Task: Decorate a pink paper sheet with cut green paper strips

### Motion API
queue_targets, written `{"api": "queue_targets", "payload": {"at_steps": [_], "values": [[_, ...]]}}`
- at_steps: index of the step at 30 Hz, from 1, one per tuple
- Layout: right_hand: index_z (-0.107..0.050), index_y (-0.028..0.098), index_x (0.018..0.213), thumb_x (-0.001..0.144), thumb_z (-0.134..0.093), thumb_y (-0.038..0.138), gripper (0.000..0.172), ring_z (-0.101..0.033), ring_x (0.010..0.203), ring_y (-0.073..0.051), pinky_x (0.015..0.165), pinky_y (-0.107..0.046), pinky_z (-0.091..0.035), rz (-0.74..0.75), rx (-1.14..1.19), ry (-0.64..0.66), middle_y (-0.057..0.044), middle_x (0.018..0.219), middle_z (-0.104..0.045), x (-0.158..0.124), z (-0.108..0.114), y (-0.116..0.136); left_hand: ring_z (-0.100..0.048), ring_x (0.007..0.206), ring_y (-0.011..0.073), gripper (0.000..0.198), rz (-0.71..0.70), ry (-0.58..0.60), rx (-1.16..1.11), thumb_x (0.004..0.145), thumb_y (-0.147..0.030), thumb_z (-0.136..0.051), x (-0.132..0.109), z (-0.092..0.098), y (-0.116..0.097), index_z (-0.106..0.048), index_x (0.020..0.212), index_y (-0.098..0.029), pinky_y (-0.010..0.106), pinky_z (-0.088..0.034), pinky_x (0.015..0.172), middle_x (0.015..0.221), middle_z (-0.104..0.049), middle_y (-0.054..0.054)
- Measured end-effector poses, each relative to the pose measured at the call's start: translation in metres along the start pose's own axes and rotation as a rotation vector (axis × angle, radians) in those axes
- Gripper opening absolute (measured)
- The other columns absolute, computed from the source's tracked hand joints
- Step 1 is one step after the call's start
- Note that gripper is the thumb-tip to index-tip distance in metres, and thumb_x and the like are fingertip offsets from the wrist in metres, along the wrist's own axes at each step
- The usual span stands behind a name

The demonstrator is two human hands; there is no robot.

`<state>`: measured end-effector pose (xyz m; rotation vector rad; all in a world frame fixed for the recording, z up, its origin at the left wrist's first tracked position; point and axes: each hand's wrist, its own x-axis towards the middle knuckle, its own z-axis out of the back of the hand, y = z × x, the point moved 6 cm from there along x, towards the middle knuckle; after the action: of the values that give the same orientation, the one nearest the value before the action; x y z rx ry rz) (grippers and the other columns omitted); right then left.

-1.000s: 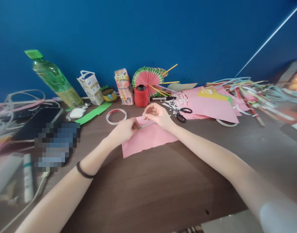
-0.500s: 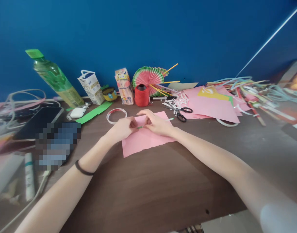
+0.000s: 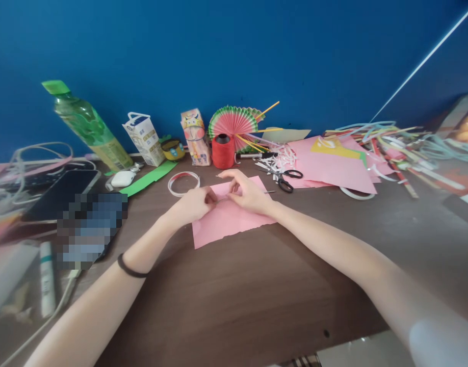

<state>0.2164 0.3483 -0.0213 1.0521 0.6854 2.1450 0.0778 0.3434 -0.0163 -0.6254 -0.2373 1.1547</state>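
A sheet of pink paper (image 3: 228, 225) lies on the table beneath both hands. My left hand (image 3: 197, 204) is closed in a pinch on a thin strip (image 3: 270, 191) above the sheet's middle. Close to its right, my right hand (image 3: 250, 194) pinches the same strip between thumb and finger, its other fingers curled above. One narrow end of the strip sticks out past the right hand, seen nearly edge-on; the rest is mostly hidden by the fingers. Just behind the left hand lies a white and red ring of tape or ribbon (image 3: 183, 183).
Black-handled scissors (image 3: 285, 183) rest near white paper scraps, with more pink sheets (image 3: 333, 168) at right. Along the wall stand a green bottle (image 3: 92, 127), a small carton (image 3: 145, 140), a red thread spool (image 3: 223, 153) and a pleated watermelon fan (image 3: 234, 122). Phones and a marker (image 3: 47, 280) lie left.
The strip has turned between my fingers: its projecting end showed pale and green before and now looks thin and dark. Both hands stay in nearly the same place.
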Motion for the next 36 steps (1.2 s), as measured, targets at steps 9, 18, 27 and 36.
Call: {"api": "queue_targets", "payload": {"at_steps": [9, 18, 27, 36], "values": [[-0.042, 0.024, 0.116, 0.077, -0.042, 0.007, 0.044, -0.05, 0.109, -0.022, 0.095, -0.045, -0.04, 0.168, -0.22, -0.208, -0.008, 0.124, -0.051, -0.004, 0.016, 0.019, -0.05, 0.055, 0.011, 0.016, 0.075, 0.141, -0.427, 0.067, -0.024, -0.053, 0.001, -0.005, 0.001, -0.062, 0.077, -0.015, 0.025, -0.039, 0.055, 0.071, -0.064, 0.003], [-0.039, 0.022, 0.119, 0.071, -0.037, 0.0, 0.053, -0.059, 0.096, -0.017, 0.093, -0.043, -0.045, 0.168, -0.129, -0.021, -0.009, 0.125, -0.047, -0.001, 0.001, 0.014, -0.053, 0.053, 0.0095, 0.019, 0.11, 0.123, -0.524, 0.068, -0.022, -0.057, 0.001, -0.002, 0.004, -0.064, 0.082, -0.014, 0.022, -0.038, 0.049, 0.071, -0.065, 0.003], [-0.043, 0.025, 0.116, 0.081, -0.035, 0.005, 0.041, -0.058, 0.091, -0.015, 0.084, -0.037, -0.048, 0.161, -0.114, -0.055, -0.008, 0.127, -0.048, -0.001, 0.002, 0.012, -0.052, 0.05, 0.0079, 0.02, 0.259, 0.144, -0.8, 0.078, -0.03, -0.058, -0.001, -0.008, 0.006, -0.063, 0.076, -0.011, 0.022, -0.042, 0.049, 0.066, -0.062, 0.004], [-0.044, 0.023, 0.114, 0.073, -0.041, 0.003, 0.045, -0.056, 0.09, -0.016, 0.087, -0.039, -0.045, 0.107, -0.116, -0.144, -0.007, 0.12, -0.053, -0.002, 0.01, 0.012, -0.064, 0.063, 0.0105, 0.002, 0.347, 0.266, -0.994, 0.077, -0.013, -0.06, -0.004, -0.019, 0.006, -0.06, 0.079, -0.012, 0.021, -0.052, 0.059, 0.077, -0.07, 0.007]]}}
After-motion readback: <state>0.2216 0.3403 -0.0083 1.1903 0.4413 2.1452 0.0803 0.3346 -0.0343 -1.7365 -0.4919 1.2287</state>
